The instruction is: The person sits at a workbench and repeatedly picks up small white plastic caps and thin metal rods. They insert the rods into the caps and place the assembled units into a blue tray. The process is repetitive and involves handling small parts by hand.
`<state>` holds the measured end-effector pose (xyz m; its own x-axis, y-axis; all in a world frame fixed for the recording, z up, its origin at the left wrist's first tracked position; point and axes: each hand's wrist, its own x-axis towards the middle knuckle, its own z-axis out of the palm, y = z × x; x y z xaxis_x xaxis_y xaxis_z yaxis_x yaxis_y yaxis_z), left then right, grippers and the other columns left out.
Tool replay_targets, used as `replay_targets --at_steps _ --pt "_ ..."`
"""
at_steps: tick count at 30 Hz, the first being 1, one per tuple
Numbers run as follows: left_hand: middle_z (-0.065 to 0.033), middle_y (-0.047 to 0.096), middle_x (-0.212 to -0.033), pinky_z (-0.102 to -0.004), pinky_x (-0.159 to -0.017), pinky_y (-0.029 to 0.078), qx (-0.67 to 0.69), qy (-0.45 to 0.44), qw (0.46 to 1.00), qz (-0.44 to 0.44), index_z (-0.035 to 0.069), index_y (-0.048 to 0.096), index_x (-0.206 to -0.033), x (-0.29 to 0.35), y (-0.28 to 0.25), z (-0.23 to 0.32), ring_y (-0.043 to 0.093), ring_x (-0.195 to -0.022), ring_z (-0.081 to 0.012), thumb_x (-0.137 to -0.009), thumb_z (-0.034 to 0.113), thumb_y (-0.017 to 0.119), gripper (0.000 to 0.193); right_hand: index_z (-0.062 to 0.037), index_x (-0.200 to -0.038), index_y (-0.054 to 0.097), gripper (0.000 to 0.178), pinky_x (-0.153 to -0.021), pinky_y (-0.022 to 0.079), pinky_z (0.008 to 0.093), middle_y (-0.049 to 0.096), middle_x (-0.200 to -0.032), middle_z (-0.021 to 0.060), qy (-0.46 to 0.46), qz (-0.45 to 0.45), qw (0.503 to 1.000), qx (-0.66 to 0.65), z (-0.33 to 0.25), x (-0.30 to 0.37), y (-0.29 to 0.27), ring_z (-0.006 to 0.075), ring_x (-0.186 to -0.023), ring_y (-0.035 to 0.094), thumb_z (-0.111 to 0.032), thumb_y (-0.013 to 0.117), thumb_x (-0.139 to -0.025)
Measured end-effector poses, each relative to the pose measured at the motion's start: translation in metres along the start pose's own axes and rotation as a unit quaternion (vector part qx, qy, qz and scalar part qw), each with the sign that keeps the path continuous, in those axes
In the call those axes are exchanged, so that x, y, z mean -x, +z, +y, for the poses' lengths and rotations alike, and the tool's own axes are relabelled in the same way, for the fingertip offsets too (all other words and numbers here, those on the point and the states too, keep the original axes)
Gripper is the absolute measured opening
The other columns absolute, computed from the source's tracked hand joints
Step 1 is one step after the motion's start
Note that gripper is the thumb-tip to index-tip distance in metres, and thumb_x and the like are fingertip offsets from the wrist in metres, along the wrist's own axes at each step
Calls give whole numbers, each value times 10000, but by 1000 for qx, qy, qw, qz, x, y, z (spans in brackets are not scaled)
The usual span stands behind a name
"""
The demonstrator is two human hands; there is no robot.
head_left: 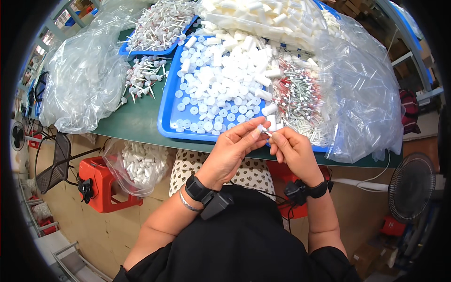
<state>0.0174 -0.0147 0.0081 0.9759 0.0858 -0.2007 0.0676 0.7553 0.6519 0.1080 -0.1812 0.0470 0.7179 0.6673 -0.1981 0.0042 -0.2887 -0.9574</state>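
Observation:
Above the front edge of the blue tray (164,113), both hands meet fingertip to fingertip. My left hand (235,143) pinches a small whitish plastic disc (260,127), mostly covered by the fingers. Closed on a thin pin-like piece (267,134), my right hand (293,148) brings it against the disc; how far the two are joined is too small to tell. In the tray lie loose translucent discs (218,110), white foam-like cylinders (239,42) and a heap of thin pins with red and white parts (298,87).
Stemmed white pieces fill another blue tray (124,49), with a loose pile (143,75) on the green table (127,122). Clear plastic bags (82,80) flank the work. Below are a red stool (94,183), a bag of white cylinders (141,164) and a fan (411,188).

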Motion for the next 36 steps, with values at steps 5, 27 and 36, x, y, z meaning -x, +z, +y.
replay_targets --at_steps 5,27,36 --pt "-142 593 -1326 -351 -1018 482 -86 35 996 5 -10 533 -1351 2 -3 7 616 -1142 -213 -994 125 579 384 -5 -937 624 342 -474 396 179 631 -719 43 114 -81 976 -169 3 -5 7 51 -497 514 -295 482 -1049" --pt "-137 630 -977 -410 -829 492 -741 272 613 35 9 666 -994 -29 -52 31 586 -954 -344 -815 27 677 180 34 -1110 641 189 -685 486 223 644 -901 24 -89 200 975 -16 21 -40 -49 71 -743 582 -81 613 -962" --pt "-141 563 -890 -433 -762 469 -782 282 556 20 11 591 -873 -38 -53 38 548 -877 -343 -810 -2 650 88 2 -1087 628 166 -760 553 275 668 -973 80 -102 149 946 -268 8 -15 -40 159 -873 682 -115 623 -970"
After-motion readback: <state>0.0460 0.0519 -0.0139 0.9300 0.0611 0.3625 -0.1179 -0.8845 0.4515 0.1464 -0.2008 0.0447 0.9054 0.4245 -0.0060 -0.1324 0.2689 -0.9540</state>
